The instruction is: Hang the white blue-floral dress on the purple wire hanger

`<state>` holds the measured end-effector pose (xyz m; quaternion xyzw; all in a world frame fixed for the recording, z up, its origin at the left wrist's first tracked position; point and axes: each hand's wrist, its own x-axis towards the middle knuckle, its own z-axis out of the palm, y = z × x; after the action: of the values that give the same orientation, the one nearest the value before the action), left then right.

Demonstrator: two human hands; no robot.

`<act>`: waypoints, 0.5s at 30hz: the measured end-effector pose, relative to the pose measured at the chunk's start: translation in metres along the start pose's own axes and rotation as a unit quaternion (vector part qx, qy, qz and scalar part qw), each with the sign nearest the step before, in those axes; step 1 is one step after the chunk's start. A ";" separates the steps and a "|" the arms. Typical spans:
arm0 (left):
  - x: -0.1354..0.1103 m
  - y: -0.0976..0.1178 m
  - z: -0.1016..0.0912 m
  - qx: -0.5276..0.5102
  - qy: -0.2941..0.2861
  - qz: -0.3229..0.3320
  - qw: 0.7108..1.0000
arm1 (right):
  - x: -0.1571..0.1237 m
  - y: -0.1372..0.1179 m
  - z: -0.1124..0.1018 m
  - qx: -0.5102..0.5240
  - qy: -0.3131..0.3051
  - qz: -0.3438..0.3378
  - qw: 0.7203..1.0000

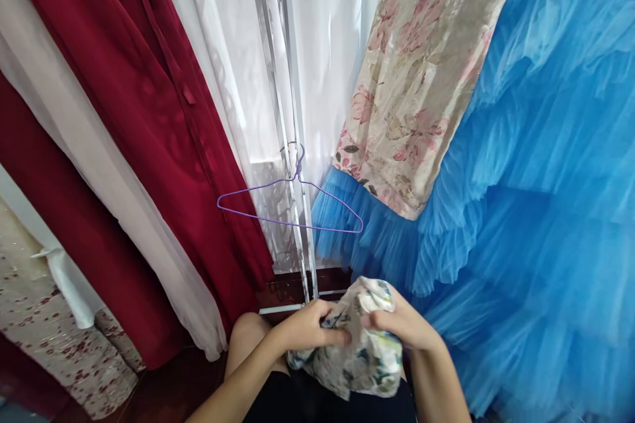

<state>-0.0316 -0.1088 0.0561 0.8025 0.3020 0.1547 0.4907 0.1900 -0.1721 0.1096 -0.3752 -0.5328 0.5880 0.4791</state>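
Observation:
A crumpled piece of cream cloth (364, 367) with green and yellow print is bunched up over my lap. My left hand (315, 326) grips its left side, fingers curled into the folds. On the opposite side, my right hand (394, 322) is closed on the upper part, with the thumb lying across the front. The fingers behind the fabric are hidden. What kind of garment the cloth is, I cannot tell. Beyond my hands, a purple wire hanger (292, 217) hangs on a white metal rack (285, 79) with nothing on it.
Long red drapes (143, 119) and pale ones hang at the left. A floral cream garment (417, 79) hangs at the upper right, over a large ruffled blue tulle dress (555, 244). White cloth (332, 33) hangs behind the rack. Dark floor shows below.

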 end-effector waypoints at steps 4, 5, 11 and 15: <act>-0.014 -0.023 -0.014 0.190 0.068 -0.008 0.979 | -0.021 -0.012 -0.042 -0.124 0.058 -0.046 0.990; -0.017 -0.023 -0.021 0.201 0.087 0.006 0.976 | -0.019 -0.014 -0.054 -0.153 0.083 -0.074 0.982; -0.027 0.003 -0.045 0.147 0.223 0.062 0.962 | 0.082 -0.023 -0.107 -0.168 0.223 -0.227 0.933; -0.026 0.025 -0.043 0.020 0.279 0.063 0.958 | 0.166 -0.031 -0.099 -0.139 0.156 -0.192 0.959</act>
<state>-0.0671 -0.1037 0.0995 0.7547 0.3787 0.3965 0.3602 0.2463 0.0139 0.1364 -0.4157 -0.5900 0.3389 0.6036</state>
